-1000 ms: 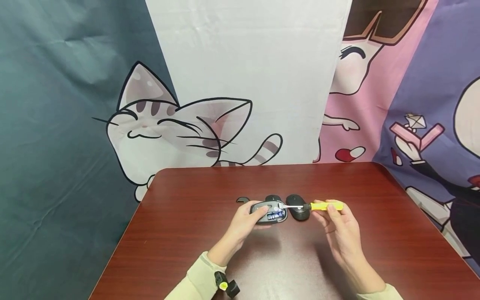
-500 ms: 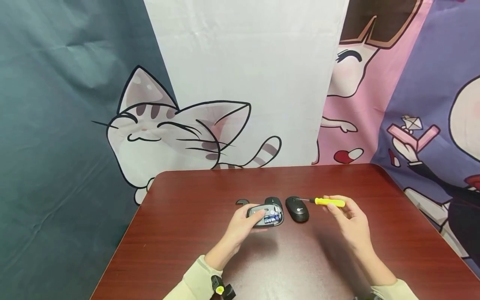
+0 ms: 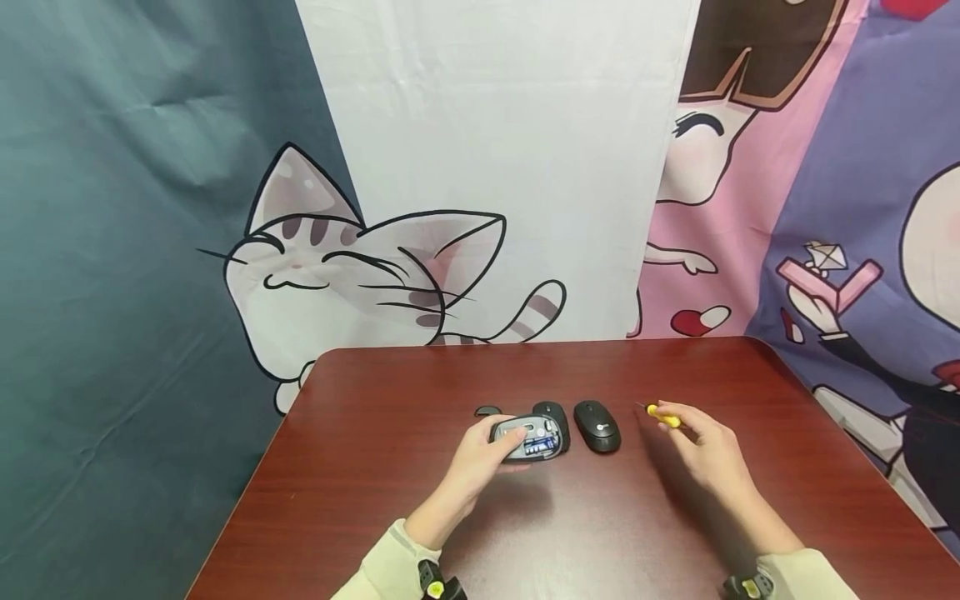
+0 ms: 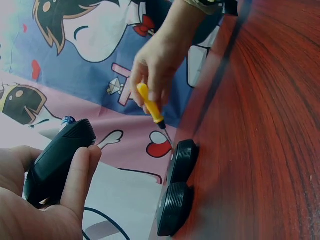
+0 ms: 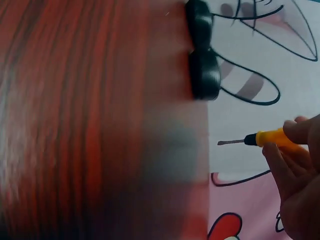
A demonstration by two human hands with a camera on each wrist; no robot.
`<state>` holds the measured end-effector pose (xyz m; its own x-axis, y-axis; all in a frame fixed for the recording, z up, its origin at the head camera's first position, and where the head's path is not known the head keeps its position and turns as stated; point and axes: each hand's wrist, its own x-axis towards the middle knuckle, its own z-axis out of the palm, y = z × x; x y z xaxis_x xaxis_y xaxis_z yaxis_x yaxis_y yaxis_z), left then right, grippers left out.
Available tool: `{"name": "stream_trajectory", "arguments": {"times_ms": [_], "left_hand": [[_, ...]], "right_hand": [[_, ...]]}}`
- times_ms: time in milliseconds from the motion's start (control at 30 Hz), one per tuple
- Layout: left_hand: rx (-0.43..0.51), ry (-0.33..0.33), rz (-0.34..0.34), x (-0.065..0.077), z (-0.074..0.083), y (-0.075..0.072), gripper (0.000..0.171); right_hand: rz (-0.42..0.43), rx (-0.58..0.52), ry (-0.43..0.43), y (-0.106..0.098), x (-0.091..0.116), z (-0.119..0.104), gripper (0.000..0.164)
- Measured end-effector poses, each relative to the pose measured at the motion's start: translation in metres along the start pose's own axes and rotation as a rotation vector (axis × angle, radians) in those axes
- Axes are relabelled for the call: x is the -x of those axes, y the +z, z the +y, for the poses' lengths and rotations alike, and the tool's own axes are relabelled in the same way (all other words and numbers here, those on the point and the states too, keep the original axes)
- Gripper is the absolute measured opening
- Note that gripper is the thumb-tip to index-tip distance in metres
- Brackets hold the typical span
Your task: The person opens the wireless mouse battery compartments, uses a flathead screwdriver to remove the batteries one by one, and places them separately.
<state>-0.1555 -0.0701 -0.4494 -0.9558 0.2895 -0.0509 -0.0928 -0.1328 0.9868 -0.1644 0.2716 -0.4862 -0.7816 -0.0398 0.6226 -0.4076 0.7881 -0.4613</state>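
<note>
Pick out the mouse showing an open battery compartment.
The mouse in the left hand, battery exposed on its underside; the other two mice rest on the table, undersides hidden.

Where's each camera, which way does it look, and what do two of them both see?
Head: on the head, facing forward and down at the table; both sleeves show, the left grip holding an opened mouse and the right grip holding a yellow screwdriver.
Left wrist: on that wrist, facing past the left grip towards the right grip; both show.
Right wrist: on that wrist, facing the table and cartoon backdrop; only the right grip shows.
Both wrist views show the screwdriver and two black mice.
</note>
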Motion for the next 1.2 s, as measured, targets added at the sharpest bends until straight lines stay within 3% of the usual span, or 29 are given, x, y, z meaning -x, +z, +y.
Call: {"name": "stream_trajectory", "arguments": {"times_ms": [167, 333, 567, 733, 933, 1200], "left_hand": [[-0.005, -0.011, 0.001, 0.003, 0.001, -0.001, 0.045], [0.001, -0.012, 0.011, 0.004, -0.001, -0.001, 0.045], [0.009, 0.000, 0.004, 0.006, -0.001, 0.000, 0.045], [0.017, 0.005, 0.002, 0.006, -0.002, 0.000, 0.045], [0.010, -0.007, 0.010, 0.006, -0.004, -0.002, 0.045], [0.013, -0.022, 0.018, 0.005, -0.004, -0.006, 0.046]], "right_hand": [[-0.056, 0.005, -0.202, 0.008, 0.001, 0.013, 0.039], [-0.142, 0.100, -0.279, 0.011, 0.005, 0.018, 0.041], [-0.316, 0.186, -0.279, 0.014, 0.007, 0.022, 0.035], [-0.378, 0.196, -0.299, 0.018, 0.008, 0.022, 0.030], [-0.481, 0.214, -0.237, 0.020, 0.010, 0.017, 0.029], [-0.466, 0.219, -0.258, 0.018, 0.007, 0.012, 0.025]]}}
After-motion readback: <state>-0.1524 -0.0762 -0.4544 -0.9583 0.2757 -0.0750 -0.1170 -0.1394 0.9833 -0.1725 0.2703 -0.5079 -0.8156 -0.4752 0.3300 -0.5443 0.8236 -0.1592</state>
